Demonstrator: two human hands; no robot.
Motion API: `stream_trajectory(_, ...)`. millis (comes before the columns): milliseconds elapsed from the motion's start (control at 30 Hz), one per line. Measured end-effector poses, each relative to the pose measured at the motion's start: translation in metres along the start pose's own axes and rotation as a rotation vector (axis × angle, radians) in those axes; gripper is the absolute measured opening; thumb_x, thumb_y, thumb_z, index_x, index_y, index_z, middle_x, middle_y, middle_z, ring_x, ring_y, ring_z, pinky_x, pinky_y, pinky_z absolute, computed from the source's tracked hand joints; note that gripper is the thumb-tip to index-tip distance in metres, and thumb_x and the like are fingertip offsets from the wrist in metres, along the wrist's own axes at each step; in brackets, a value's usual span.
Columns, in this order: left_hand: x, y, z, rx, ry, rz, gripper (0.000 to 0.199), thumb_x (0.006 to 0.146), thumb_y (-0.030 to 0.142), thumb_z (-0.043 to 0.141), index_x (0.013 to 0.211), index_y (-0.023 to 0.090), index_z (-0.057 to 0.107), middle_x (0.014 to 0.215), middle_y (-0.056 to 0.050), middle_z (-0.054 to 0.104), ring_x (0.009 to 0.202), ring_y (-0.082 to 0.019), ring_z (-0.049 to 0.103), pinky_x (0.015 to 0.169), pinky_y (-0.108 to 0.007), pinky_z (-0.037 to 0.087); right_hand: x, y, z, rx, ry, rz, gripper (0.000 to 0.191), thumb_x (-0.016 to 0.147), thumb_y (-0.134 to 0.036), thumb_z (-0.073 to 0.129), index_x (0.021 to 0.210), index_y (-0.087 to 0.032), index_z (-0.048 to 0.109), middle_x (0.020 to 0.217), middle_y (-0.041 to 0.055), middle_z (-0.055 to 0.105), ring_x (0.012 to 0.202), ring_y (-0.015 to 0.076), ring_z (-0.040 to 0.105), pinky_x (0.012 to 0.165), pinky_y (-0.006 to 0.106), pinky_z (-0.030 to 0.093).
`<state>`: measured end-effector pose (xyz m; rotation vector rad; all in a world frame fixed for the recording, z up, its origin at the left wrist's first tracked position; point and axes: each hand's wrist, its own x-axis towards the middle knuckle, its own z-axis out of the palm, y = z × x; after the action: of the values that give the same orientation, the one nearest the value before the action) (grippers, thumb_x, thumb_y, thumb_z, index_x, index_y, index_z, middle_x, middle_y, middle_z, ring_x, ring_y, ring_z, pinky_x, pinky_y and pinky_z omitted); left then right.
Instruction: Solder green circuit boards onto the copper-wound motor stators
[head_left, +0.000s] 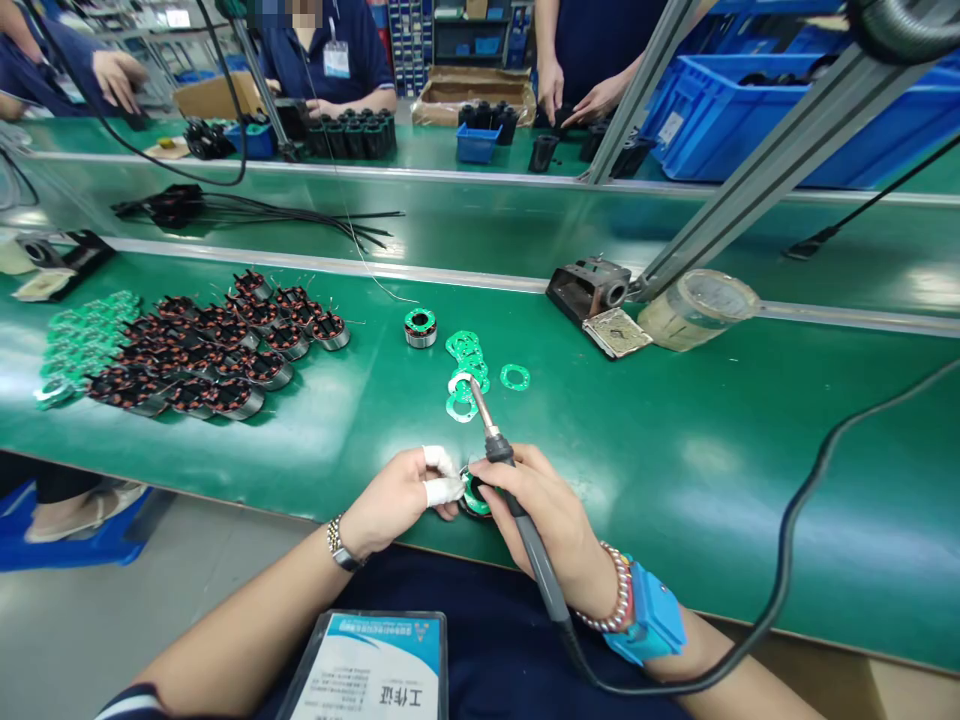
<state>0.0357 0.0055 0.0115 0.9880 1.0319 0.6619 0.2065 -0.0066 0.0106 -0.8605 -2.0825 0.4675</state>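
Note:
My right hand (pixel 551 515) is closed around a soldering iron (pixel 531 545), its tip pointing away from me over the loose green ring boards (pixel 466 350). The thumb and fingertips of that hand also reach the motor stator (pixel 474 495) near the bench's front edge. A green ring-shaped board lies on top of this stator. From the other side my left hand (pixel 405 495), with white covers on two fingers, pinches the stator's edge. My fingers hide part of it. Farther back, another stator with a green board (pixel 421 327) stands upright alone.
Many copper-wound stators (pixel 202 350) cluster at left beside a pile of green boards (pixel 82 340). A soldering iron stand (pixel 592 290) and a round tub (pixel 697 308) sit at right. The iron's cable (pixel 787 540) loops across the right side. Co-workers' hands (pixel 574 100) handle black parts opposite.

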Motion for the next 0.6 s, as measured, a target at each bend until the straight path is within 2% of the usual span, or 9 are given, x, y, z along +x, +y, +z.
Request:
stream_trajectory(200,-0.0037,-0.0026,-0.0010,-0.005,-0.020,0.056,0.015,0.069,0.025,0.062,0.065,0.015,0.052,0.062,0.003,0.053,0.059,-0.010,0.053,0.064,-0.025,0.043,0.0009,-0.0015,0.0001,0.023,0.014,0.035,0.027,0.079,-0.003,0.050,0.102,-0.018,0.049,0.081,0.0060,0.059,0.076,0.0173,0.051,0.067,0.031,0.049)
stream_trajectory(600,-0.0045,-0.0057,0.0013,0.070,-0.021,0.138,0.019,0.072,0.030,0.059,0.066,0.016,0.049,0.062,0.003,0.050,0.060,-0.011,0.050,0.064,-0.025,0.042,0.0063,0.0032,0.0038,-0.085,-0.042,-0.030,0.021,0.082,-0.007,0.043,0.099,-0.017,0.052,0.073,0.0056,0.057,0.070,0.0186,0.046,0.063,0.032,0.045)
